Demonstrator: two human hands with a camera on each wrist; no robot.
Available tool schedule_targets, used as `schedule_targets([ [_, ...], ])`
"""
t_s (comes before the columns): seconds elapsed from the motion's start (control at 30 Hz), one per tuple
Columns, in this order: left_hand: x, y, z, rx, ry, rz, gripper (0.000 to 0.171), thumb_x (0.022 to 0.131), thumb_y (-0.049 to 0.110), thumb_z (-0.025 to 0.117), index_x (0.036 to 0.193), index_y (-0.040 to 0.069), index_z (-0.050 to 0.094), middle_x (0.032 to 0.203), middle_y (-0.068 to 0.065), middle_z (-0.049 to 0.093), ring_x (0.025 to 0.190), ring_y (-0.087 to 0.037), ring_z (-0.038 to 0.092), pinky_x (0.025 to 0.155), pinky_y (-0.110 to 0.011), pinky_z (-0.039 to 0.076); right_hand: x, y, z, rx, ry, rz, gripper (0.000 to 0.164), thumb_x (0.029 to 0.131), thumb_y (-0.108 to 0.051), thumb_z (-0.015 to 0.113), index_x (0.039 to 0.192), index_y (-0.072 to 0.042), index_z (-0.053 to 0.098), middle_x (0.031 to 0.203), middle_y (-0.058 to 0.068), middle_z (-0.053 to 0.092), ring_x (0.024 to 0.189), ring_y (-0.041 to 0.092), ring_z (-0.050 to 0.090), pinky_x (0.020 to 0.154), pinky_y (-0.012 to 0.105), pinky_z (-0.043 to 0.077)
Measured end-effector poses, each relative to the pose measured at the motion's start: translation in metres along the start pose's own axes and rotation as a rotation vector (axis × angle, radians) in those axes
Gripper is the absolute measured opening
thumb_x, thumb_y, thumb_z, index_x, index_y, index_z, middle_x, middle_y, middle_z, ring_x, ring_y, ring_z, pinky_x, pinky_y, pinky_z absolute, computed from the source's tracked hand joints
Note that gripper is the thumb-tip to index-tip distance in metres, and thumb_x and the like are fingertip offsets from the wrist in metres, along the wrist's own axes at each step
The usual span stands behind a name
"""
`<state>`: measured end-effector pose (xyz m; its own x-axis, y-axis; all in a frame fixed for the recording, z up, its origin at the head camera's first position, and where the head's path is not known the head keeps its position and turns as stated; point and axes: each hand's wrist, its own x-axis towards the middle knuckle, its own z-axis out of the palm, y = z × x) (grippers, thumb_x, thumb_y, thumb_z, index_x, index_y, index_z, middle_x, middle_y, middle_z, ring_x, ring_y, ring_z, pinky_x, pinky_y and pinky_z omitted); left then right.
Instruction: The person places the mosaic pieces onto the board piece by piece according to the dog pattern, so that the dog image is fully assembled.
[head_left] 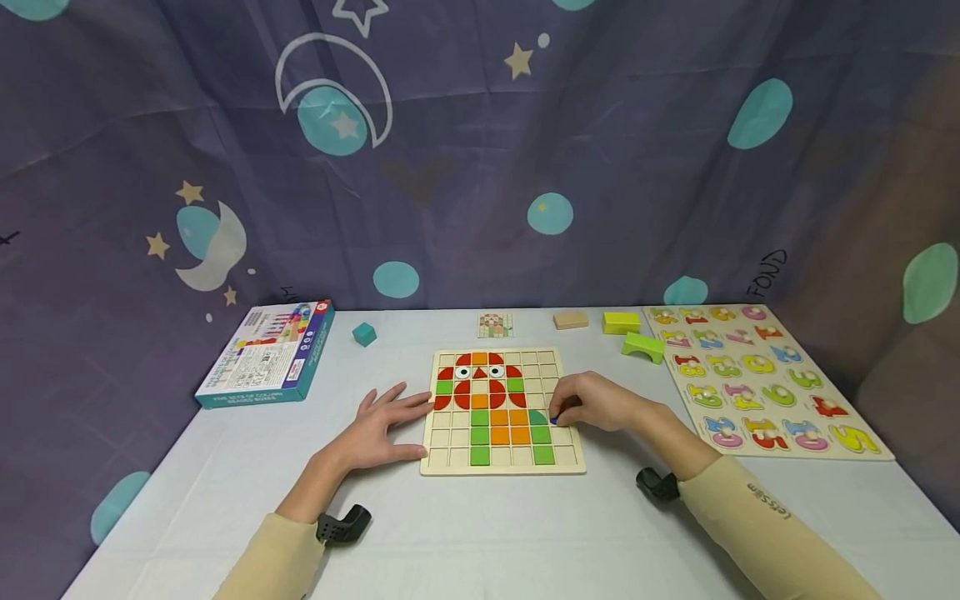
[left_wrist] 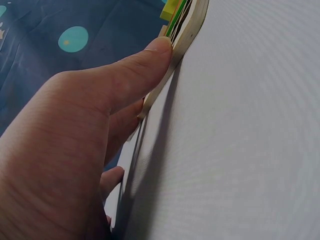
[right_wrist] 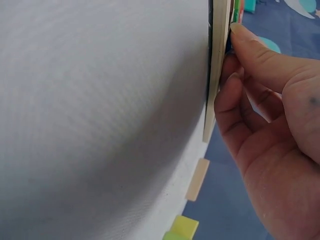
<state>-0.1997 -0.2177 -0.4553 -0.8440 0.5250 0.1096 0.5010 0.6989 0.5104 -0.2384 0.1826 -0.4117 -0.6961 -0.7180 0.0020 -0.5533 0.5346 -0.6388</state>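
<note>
A wooden grid board [head_left: 442, 458] lies mid-table, its squares partly filled with red, orange and green tiles that form an owl-like picture with two round eyes. My left hand [head_left: 384, 429] rests with fingers spread at the board's left edge. In the left wrist view its thumb [left_wrist: 159, 46] touches the board's side. Over the board's right part, my right hand [head_left: 596, 402] pinches a small dark blue tile [head_left: 554, 421] between thumb and fingers. That tile is mostly hidden by the fingertips, beside a teal-green curved tile [head_left: 537, 417].
Behind the board lies a small picture card [head_left: 495, 325]. A teal cube [head_left: 364, 334] and a puzzle box [head_left: 266, 354] are at left. Toward the right sit a plain wood block [head_left: 571, 320], a yellow block [head_left: 621, 323], a green arch block [head_left: 642, 347] and a number puzzle board [head_left: 765, 383].
</note>
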Motion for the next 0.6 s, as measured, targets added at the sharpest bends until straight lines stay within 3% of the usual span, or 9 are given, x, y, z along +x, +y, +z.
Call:
schedule_targets([
  [0.23, 0.001, -0.001, 0.000, -0.002, -0.001, 0.008, 0.074, 0.083, 0.051, 0.078, 0.146, 0.018, 0.057, 0.156, 0.005, 0.043, 0.152, -0.035, 0.015, 0.115, -0.065, -0.004, -0.003, 0.001, -0.004, 0.011, 0.020, 0.031, 0.009, 0.090, -0.006, 0.076, 0.094, -0.014, 0.075, 0.093, -0.007, 0.066, 0.083, 0.015, 0.058, 0.077, 0.028, 0.053],
  [0.6, -0.002, -0.001, 0.000, -0.005, -0.006, -0.014, 0.075, 0.083, 0.054, 0.077, 0.147, 0.019, 0.057, 0.154, 0.004, 0.046, 0.151, -0.036, 0.017, 0.115, -0.066, -0.002, -0.022, 0.008, -0.018, 0.027, 0.170, 0.083, 0.014, 0.093, -0.019, 0.075, 0.105, -0.010, 0.073, 0.090, -0.005, 0.066, 0.074, 0.018, 0.057, 0.065, 0.028, 0.047],
])
